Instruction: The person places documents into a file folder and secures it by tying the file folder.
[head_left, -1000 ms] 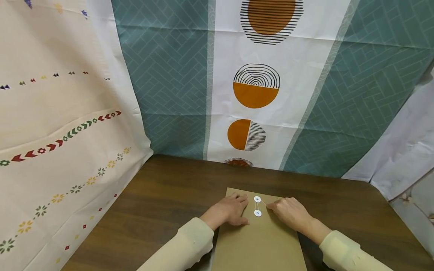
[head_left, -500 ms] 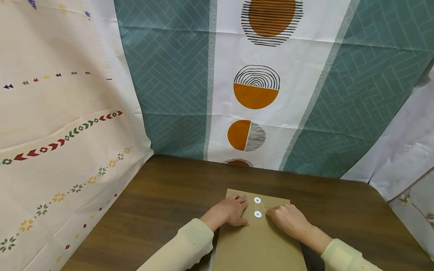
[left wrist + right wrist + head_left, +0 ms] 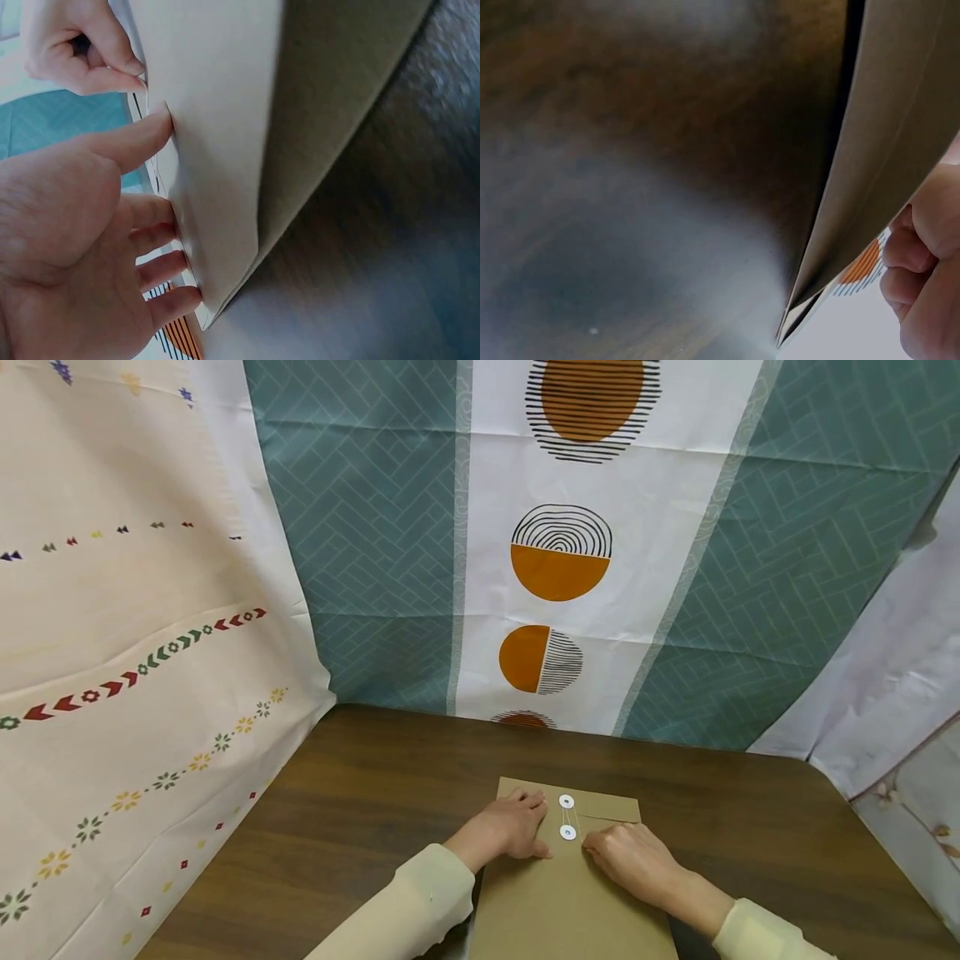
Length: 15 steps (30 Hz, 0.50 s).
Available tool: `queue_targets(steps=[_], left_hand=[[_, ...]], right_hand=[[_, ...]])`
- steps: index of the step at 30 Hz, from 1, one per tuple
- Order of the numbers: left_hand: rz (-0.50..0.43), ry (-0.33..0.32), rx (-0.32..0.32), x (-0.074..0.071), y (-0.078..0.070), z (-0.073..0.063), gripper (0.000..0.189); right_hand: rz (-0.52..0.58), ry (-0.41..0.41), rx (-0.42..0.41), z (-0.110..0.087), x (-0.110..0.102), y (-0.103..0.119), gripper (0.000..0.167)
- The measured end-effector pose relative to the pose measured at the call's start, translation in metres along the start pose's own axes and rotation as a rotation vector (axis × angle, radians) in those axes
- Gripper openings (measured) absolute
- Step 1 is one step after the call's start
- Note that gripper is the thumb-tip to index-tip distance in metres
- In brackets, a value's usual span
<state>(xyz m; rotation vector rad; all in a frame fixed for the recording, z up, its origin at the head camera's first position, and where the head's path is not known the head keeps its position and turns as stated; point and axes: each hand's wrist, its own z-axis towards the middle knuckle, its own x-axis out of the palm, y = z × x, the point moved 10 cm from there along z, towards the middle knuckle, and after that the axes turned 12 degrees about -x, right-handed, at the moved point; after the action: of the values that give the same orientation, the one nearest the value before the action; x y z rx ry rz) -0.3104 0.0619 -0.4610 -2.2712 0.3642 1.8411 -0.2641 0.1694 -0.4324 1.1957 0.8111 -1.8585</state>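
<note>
A brown kraft envelope lies on the table, with two white round buttons, an upper one and a lower one, near its top. Thin string runs between the buttons and on to the right hand, whose thumb and forefinger pinch it right of the lower button. My left hand rests on the envelope's upper left, fingers spread. In the left wrist view the left fingertips touch the envelope's face. The right wrist view shows the right fingers curled beside the envelope's edge; the string is hidden there.
The dark wooden table extends on both sides of the envelope. Behind it hangs a teal and white patterned curtain. Cream embroidered cloth covers the left side, and pale cloth hangs at the right.
My right hand has moved a little down and toward me along the envelope with the string, uncovering the flap's edge on the right. The left hand has stayed in place.
</note>
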Motion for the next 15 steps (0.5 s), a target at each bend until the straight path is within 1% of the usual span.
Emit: queue_targets(steps=[2,7,11,15], left_hand=[[0.005,0.001,-0.005,-0.0004,-0.0003,0.0003,0.075],[0.027,-0.005,-0.006,-0.0013,-0.0005,0.0014,0.075],[0.037,-0.007,-0.015,0.0,0.0005,0.0023,0.076],[0.039,-0.014,-0.017,0.0006,-0.0008,0.0027,0.076]], right_hand=[[0.016,-0.011,-0.002,-0.0002,-0.0004,0.0008,0.035],[0.016,-0.028,-0.014,0.003,-0.0021,0.004,0.037],[0.028,-0.013,-0.01,0.0057,0.0006,0.0052,0.039],[0.037,0.006,-0.009,0.0061,0.0036,0.0067,0.037]])
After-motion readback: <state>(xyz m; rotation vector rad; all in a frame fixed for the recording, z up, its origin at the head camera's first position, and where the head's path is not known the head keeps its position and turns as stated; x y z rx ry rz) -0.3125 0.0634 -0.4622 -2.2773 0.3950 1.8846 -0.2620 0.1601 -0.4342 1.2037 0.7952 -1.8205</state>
